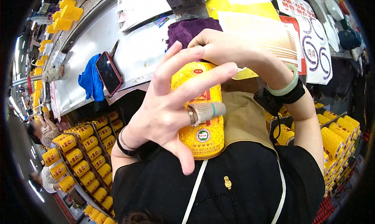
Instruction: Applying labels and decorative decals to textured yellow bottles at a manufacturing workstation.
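Note:
A yellow embossed bottle-like container (209, 140) with red marks and a round green-and-white label rests against my apron. My left hand (172, 95) lies across its front, open, with fingers spread and the thumb pointing down. One finger of it wears a beige finger cot (209, 111) and a ring. My right hand (222, 48) is bent over at the container's far end, its fingers curled inward. What those fingers hold is hidden. Beside them a crumpled purple cloth (181, 30) lies on the metal table (134, 54).
A phone (109, 73) lies by a blue cloth (90, 78) at the table's left. Printed sheets (316, 48) and yellow paper (242, 7) cover the right. Racks of yellow containers (80, 155) stand at left, stacked ones (336, 140) at right. People (49, 130) are at far left.

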`<action>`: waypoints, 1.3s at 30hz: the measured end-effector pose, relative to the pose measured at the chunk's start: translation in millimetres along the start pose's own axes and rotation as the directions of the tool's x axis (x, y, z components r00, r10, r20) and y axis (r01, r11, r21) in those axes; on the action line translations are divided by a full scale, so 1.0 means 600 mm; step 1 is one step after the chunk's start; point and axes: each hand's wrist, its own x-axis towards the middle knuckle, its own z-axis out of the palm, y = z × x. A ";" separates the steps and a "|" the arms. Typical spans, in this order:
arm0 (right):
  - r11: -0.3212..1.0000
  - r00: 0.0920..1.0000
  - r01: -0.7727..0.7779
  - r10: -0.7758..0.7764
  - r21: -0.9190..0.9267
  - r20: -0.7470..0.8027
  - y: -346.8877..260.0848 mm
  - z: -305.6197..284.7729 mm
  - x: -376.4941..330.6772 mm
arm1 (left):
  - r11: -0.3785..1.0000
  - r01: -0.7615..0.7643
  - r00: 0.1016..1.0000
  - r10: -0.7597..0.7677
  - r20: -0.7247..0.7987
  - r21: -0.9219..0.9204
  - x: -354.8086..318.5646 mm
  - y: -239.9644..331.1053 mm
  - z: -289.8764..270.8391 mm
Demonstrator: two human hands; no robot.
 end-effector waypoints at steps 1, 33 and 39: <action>0.998 1.000 0.010 -0.011 0.060 0.011 0.008 0.000 0.000 | 0.999 0.046 0.998 -0.047 0.052 0.024 0.006 -0.005 -0.009; 0.840 0.658 -0.527 0.308 -0.127 -0.687 -0.117 -0.040 -0.236 | 0.898 -0.213 0.914 0.044 -0.404 -0.384 -0.046 -0.074 0.126; 0.832 0.613 -0.554 0.381 -0.033 -0.692 -0.139 -0.005 -0.260 | 0.824 -0.266 0.892 0.013 -0.452 -0.501 -0.046 -0.060 0.143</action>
